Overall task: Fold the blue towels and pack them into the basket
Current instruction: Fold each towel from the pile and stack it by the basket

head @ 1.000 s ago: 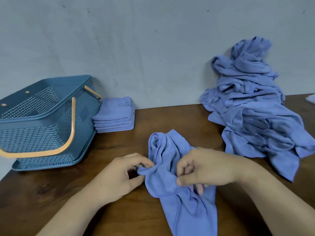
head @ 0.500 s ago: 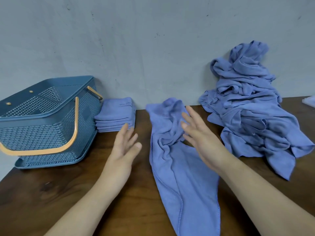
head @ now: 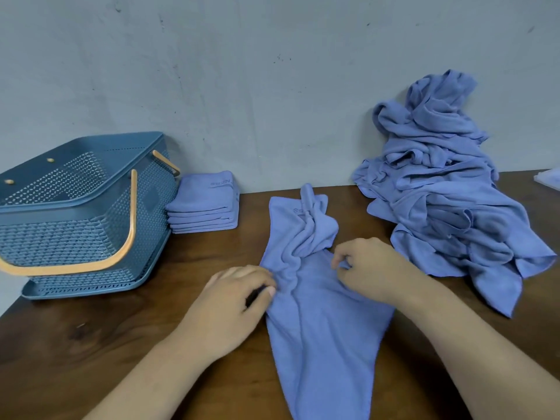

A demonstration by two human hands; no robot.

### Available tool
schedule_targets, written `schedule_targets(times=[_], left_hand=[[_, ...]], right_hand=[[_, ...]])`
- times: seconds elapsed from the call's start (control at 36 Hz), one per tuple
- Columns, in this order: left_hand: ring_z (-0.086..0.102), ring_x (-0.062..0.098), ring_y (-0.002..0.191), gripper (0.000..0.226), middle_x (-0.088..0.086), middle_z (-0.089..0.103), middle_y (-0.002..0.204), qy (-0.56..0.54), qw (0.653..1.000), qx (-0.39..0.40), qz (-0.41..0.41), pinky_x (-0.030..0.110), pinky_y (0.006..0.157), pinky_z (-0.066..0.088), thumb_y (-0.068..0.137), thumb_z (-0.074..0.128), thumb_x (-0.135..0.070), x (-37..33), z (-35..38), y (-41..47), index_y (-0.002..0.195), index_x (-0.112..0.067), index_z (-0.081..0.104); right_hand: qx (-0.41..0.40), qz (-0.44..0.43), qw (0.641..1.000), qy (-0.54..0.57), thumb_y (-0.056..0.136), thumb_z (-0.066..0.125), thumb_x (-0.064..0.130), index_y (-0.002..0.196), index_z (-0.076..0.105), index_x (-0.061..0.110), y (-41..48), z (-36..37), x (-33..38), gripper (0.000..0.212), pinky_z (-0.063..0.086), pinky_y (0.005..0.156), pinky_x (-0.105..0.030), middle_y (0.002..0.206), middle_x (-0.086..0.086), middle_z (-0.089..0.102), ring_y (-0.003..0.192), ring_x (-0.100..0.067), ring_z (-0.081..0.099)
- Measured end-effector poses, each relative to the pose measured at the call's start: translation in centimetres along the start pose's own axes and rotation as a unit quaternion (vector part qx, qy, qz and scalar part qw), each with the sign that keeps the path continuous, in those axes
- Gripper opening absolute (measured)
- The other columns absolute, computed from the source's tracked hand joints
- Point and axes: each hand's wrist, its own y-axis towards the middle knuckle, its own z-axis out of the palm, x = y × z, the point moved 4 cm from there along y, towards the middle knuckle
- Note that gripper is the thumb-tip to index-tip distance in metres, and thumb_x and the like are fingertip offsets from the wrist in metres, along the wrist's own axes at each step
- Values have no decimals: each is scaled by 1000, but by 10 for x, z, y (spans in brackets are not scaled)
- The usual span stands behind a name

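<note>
A crumpled blue towel [head: 321, 322] lies lengthwise on the wooden table [head: 91, 344], bunched at its far end. My left hand [head: 233, 301] pinches its left edge, fingers curled. My right hand [head: 369, 268] pinches the cloth near the towel's right side, just below the bunched folds. A blue plastic basket [head: 75, 213] with tan handles stands at the left, tilted back toward the wall. A stack of folded blue towels [head: 204, 204] rests beside the basket.
A large heap of unfolded blue towels [head: 439, 189] leans against the grey wall at the right and spills onto the table. A pale object [head: 550, 178] shows at the far right edge. Bare wood lies in front of the basket.
The towel was thrown out lengthwise toward the wall. My hands opened half a second ago, then drew back toward me and now pinch the towel's left and right sides.
</note>
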Motion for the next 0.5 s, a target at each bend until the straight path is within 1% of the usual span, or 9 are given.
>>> schedule_targets(times=[0.06,0.08,0.17,0.22,0.28,0.33,0.39,0.44,0.5], left_hand=[[60,0,111,12,-28,65,114,20,999,-28,-25,41,107,46,106,54,-39,7,-6,1,102,-38,65],[61,3,107,13,-25,66,109,29,998,-42,-38,41,105,46,106,55,-38,10,-9,1,99,-35,65],[59,7,95,18,-19,63,92,65,993,-65,-73,41,100,47,104,56,-41,14,-14,-1,91,-31,65],[56,5,94,20,-19,61,90,66,991,-76,-89,40,98,46,103,55,-45,13,-15,-2,89,-33,62],[54,3,95,21,-19,61,91,40,991,-90,-91,35,91,47,102,53,-51,10,-17,-4,89,-36,60],[55,3,101,19,-20,62,97,-13,993,-89,-74,24,84,45,100,55,-56,5,-17,-5,93,-39,61],[56,4,106,18,-24,61,107,-40,997,-53,-43,18,83,44,98,59,-60,-1,-14,-7,102,-43,61],[55,1,110,23,-29,59,115,-24,999,-11,-19,18,88,44,96,61,-62,-4,-7,-8,112,-45,60],[52,-3,113,25,-30,59,115,-3,1000,2,-15,23,95,45,96,63,-58,-2,-4,-8,117,-44,61]], right_hand=[[70,10,997,15,86,64,28,76,74,27,-5,-6,-1,15,51,64,-25,71,19,69,71,-9,64],[118,16,992,49,87,64,33,74,75,24,-9,-8,1,20,52,63,-26,69,14,72,65,-9,67],[225,40,966,124,93,63,44,73,77,17,-21,-11,7,37,47,52,-18,63,-4,74,48,-12,64],[188,28,979,71,94,64,49,69,77,21,-20,-14,8,40,45,52,-18,58,0,72,46,-7,60],[85,-5,996,11,92,67,49,66,74,22,-14,-17,10,38,50,57,-29,57,6,69,54,-8,62],[8,-51,998,42,88,74,45,71,72,25,-11,-16,15,26,56,67,-35,68,11,70,68,-5,64],[21,-117,990,80,88,79,40,95,77,35,-12,-9,25,9,52,79,-26,91,20,70,88,4,63],[80,-169,981,41,91,77,38,120,74,35,-12,4,30,29,48,91,-22,112,21,65,105,2,59],[106,-179,978,8,93,76,35,125,74,33,-14,7,32,32,47,95,-25,114,19,64,106,-1,58]])
